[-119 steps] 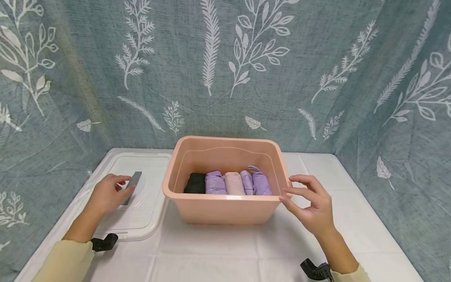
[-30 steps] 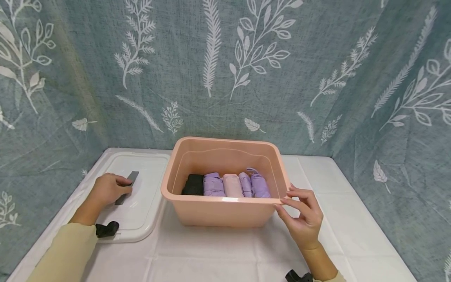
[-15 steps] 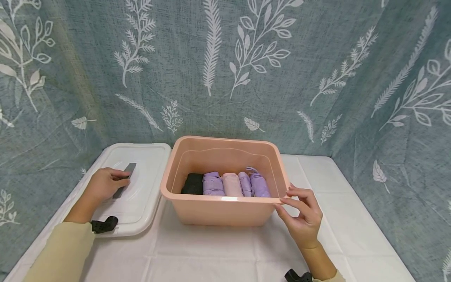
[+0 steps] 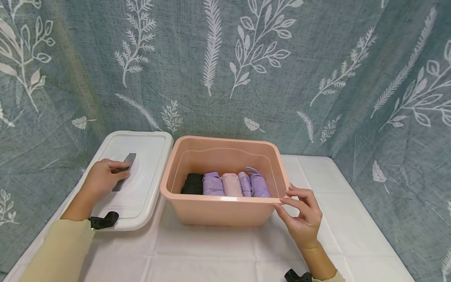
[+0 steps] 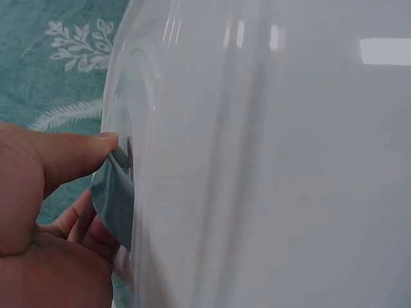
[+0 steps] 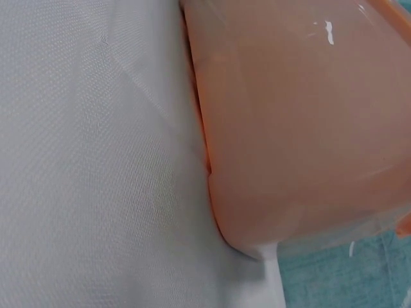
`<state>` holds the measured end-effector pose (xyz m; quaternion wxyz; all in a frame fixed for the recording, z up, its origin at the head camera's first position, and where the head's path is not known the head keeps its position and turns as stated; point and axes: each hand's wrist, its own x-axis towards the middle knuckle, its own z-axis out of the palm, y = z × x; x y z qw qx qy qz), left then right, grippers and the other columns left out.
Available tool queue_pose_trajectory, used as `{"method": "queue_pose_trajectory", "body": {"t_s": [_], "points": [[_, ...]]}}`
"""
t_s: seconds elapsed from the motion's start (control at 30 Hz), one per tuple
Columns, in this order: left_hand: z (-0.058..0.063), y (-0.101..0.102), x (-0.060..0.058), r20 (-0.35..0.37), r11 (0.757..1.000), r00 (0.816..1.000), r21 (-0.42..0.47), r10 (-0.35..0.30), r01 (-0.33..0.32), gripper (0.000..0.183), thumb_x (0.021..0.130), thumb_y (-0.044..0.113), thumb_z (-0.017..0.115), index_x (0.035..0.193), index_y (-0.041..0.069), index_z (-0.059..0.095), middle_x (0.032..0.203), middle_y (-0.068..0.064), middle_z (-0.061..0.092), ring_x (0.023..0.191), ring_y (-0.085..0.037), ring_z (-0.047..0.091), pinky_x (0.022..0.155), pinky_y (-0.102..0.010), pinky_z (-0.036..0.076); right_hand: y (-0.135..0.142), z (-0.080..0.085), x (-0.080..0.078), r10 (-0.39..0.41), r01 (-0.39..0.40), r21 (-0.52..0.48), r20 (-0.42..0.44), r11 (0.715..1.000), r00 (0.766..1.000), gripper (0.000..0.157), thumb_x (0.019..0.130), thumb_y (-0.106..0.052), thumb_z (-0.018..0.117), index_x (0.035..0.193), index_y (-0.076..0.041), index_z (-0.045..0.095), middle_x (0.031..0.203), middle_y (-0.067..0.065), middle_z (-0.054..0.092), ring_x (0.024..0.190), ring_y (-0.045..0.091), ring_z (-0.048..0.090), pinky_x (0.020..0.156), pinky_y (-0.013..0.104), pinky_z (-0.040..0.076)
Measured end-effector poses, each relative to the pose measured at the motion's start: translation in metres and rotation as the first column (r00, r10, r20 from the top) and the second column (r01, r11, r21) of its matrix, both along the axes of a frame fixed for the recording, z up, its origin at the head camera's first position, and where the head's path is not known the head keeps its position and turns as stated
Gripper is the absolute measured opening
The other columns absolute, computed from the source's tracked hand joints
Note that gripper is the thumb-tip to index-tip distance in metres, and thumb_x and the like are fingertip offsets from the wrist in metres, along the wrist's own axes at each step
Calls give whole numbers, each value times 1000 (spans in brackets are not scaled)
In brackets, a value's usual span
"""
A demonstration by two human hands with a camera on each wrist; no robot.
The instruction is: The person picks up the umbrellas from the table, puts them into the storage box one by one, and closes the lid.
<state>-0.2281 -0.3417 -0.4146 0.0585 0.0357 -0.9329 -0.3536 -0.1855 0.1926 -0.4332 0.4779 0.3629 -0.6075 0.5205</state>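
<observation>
A white plastic lid (image 4: 148,172) with a grey handle (image 4: 131,158) is on the left, raised off the table in the head view. My left hand (image 4: 100,178) pinches that handle between thumb and fingers; the left wrist view shows the thumb over the grey handle (image 5: 114,202). In the middle stands a peach storage bin (image 4: 225,213). Inside it, in a row, are a black bundle (image 4: 193,184), a purple bundle (image 4: 213,184), a pink bundle (image 4: 232,185), a slim purple roll (image 4: 245,184) and a looped purple bundle (image 4: 259,185). My right hand (image 4: 304,215) pinches the bin's front right corner rim.
A white cloth (image 4: 208,254) covers the table. Behind and at both sides hangs a grey-green leaf-print curtain (image 4: 197,113). The bin's back rim is close to the curtain, and the lid lies right beside the bin's left rim.
My left hand took hold of the grey handle and has lifted the lid upward from the table. My right hand came onto the bin's rim and has since stayed put.
</observation>
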Motion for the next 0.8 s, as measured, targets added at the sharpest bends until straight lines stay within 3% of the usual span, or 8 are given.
{"method": "queue_pose_trajectory", "body": {"t_s": [0.33,0.53,0.63,0.73,0.8], "points": [[28,8,-3,-59,999,998,34,36,-34,42,99,23,70,136,1,65,124,-27,54,110,-41,57,63,-20,47,1,-1,-1,1,-1,5,4,1000,1000,22,77,-8,90,84,8,76,96,26,63,113,31,69,105,34,55],[48,9,-4,-78,999,997,47,25,-21,45,100,30,68,138,4,64,127,-23,54,115,-37,58,65,-15,46,1,0,-1,-3,3,4,4,1000,1000,23,77,-9,91,84,7,76,96,26,63,112,31,69,105,34,55],[58,11,-4,-84,998,996,63,23,-18,48,100,34,68,139,6,64,128,-21,55,105,-18,60,67,-14,45,1,-1,-1,-9,9,9,12,1000,1000,23,77,-10,91,84,7,77,96,26,63,113,30,69,105,33,55],[68,14,-3,-88,997,996,77,18,-11,49,99,35,69,139,7,64,129,-17,56,93,5,53,69,-12,45,2,-1,-1,-13,12,12,16,1000,1000,22,78,-10,90,84,6,77,96,25,63,113,30,69,105,33,55],[73,15,-3,-85,996,996,92,9,-1,50,99,36,69,140,7,63,129,-15,56,90,12,48,70,-11,45,1,-1,-1,-12,12,9,14,1000,1000,22,78,-10,90,84,6,77,96,25,63,113,30,69,105,33,55]]}}
